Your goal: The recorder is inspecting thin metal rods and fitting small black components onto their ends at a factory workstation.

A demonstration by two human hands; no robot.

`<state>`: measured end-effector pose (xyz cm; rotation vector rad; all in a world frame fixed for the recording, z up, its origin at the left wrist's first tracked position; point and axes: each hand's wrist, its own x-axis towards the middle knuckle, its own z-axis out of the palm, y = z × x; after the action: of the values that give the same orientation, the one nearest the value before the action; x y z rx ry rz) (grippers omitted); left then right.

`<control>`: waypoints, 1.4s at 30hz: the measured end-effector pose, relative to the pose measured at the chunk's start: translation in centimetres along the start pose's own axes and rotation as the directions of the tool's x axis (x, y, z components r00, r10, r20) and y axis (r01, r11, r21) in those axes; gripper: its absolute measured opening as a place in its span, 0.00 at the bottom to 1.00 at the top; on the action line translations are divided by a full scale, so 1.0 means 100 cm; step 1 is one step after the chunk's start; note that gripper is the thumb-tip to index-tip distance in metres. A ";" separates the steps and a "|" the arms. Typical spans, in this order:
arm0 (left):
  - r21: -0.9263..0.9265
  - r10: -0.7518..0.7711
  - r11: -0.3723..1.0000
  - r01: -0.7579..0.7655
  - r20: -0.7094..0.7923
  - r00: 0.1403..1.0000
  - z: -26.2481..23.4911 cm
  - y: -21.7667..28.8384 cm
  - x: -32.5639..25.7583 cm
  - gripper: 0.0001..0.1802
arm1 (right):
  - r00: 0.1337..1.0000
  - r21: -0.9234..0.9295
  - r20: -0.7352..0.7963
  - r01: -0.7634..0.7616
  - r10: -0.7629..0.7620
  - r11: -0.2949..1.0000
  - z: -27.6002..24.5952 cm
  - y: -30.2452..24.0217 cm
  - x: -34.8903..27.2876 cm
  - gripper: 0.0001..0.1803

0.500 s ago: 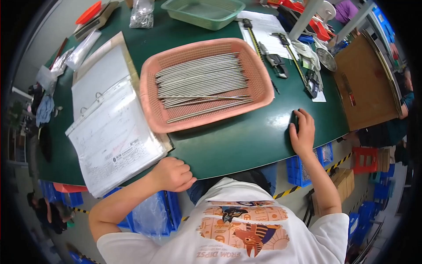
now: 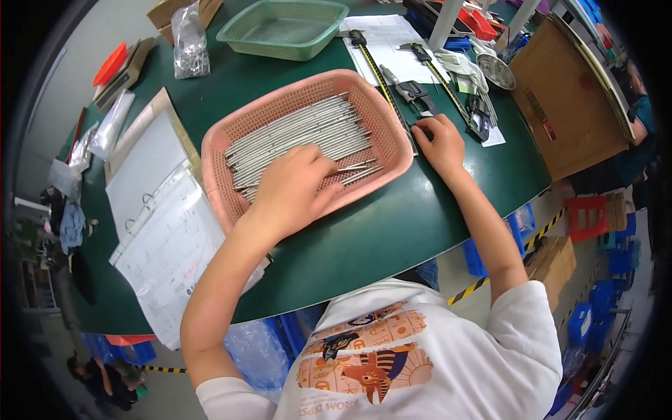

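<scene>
Left hand (image 2: pixel 290 185) has moved over slim, silvery metal rods (image 2: pixel 301 127), right hand (image 2: pixel 443 145) forward; cannot tell either grip; rods seem stiff, slippery; best pinched mid-length.

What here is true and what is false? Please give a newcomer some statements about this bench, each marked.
1. The left hand is over the metal rods. True.
2. The metal rods lie in the green basket. False: they lie in the pink basket.
3. The ring binder is shut. False: it lies open.
4. A micrometer lies between two calipers. True.
5. The right hand is inside the pink basket. False: it is outside, to the right.
</scene>
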<state>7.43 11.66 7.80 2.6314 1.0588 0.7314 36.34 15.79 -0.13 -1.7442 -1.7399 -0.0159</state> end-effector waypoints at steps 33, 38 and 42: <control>-0.012 -0.341 0.939 0.344 0.100 0.935 0.036 -0.042 0.055 0.06 | 0.998 0.539 0.008 -0.061 0.068 0.840 0.004 0.031 -0.005 0.07; -0.290 -0.343 0.904 0.314 -0.054 0.938 0.018 -0.042 0.047 0.04 | 1.000 0.568 0.022 -0.023 0.012 0.823 0.005 0.033 0.004 0.10; -0.284 -0.321 0.923 0.258 -0.202 0.925 -0.001 -0.028 0.055 0.07 | 0.995 0.567 -0.080 0.097 -0.062 0.818 -0.033 -0.006 0.029 0.06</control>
<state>9.08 17.53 8.88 2.1460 1.2907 1.0609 37.57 16.80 4.06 -1.2122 -1.5592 0.3816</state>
